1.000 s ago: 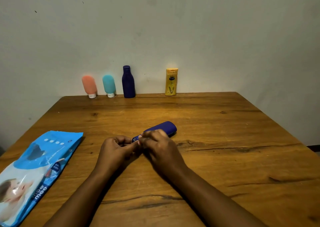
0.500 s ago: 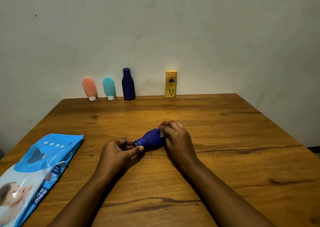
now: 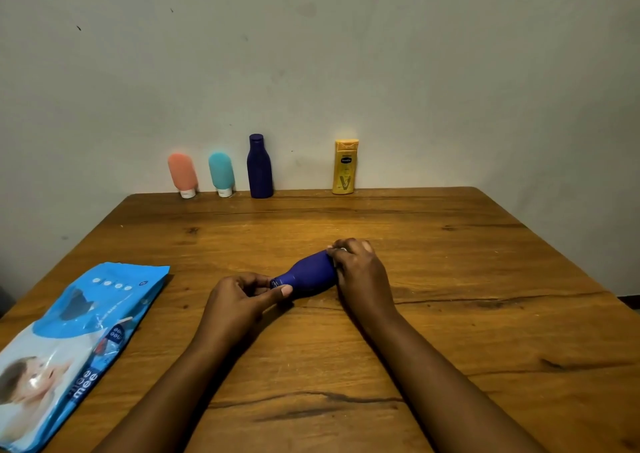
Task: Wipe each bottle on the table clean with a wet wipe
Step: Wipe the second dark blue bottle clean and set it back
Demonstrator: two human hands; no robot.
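A person's two bare forearms reached forward over a wooden table (image 3: 450, 279). Between the hands a blue bottle (image 3: 308, 276) lay on its side on the wood, with its narrow cap end toward the left hand and its wide end toward the right.

The left hand (image 3: 242, 300) pinched the cap end, thumb along the near side and fingers curled behind it. The right hand (image 3: 360, 272) was curled over the wide end, gripping it from above. A small sliver of white, the wipe (image 3: 342, 249), showed at its fingertips against the bottle; the rest of it was hidden under the hand.

Well out to the left of the left hand, a blue pack (image 3: 79, 341) of wet wipes lay flat near the table's edge.

Far beyond both hands, four containers stood in a row at the table's back edge against a plain wall (image 3: 415, 71). Beyond the left hand were a pink tube (image 3: 183, 174) and a teal tube (image 3: 221, 173), each standing on its white cap. Next came an upright bottle (image 3: 259, 168), dark blue. Straight beyond the right hand, apart from the others, stood a yellow bottle (image 3: 345, 168).
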